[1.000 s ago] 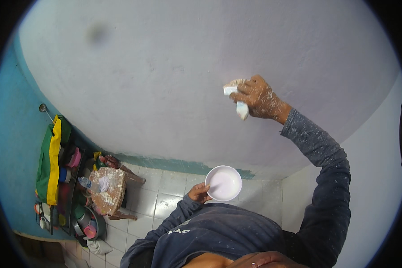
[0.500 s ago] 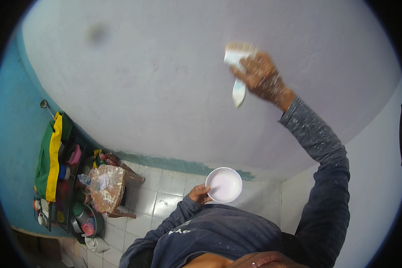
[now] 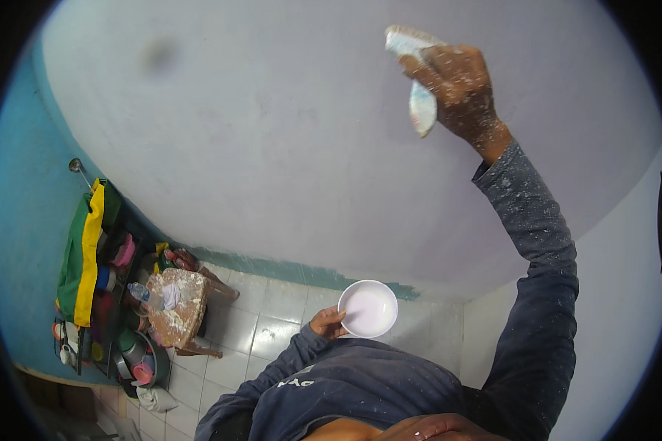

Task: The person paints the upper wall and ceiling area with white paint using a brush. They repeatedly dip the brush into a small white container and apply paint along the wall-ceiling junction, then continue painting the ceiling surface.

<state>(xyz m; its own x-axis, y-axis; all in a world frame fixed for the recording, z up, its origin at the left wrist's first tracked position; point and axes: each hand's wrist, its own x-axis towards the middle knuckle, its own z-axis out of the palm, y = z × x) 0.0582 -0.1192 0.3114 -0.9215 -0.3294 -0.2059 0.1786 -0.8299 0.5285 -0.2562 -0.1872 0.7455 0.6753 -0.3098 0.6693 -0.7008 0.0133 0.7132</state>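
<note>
My right hand (image 3: 456, 84), speckled with white paint, grips a wide paintbrush (image 3: 423, 110) high against the pale lilac wall (image 3: 272, 132). The brush's bristle end points up and its pale handle hangs below my fingers. Low in front of my body, my left hand (image 3: 327, 323) holds a round white bowl (image 3: 368, 309) by its rim. The thumb lies over the edge, and whitish paint covers the inside of the bowl. The fingers beneath the bowl are hidden.
A paint-spattered wooden stool (image 3: 178, 309) with a plastic bottle (image 3: 141, 292) on it stands at the lower left. Behind it is a rack (image 3: 110, 345) of kitchenware under a green and yellow cloth (image 3: 81, 264). A ladle (image 3: 76, 166) hangs above. White tiles (image 3: 276, 334) cover the floor.
My right hand has moved up and slightly right along the wall with the paintbrush. The left hand and bowl have stayed almost in place.
</note>
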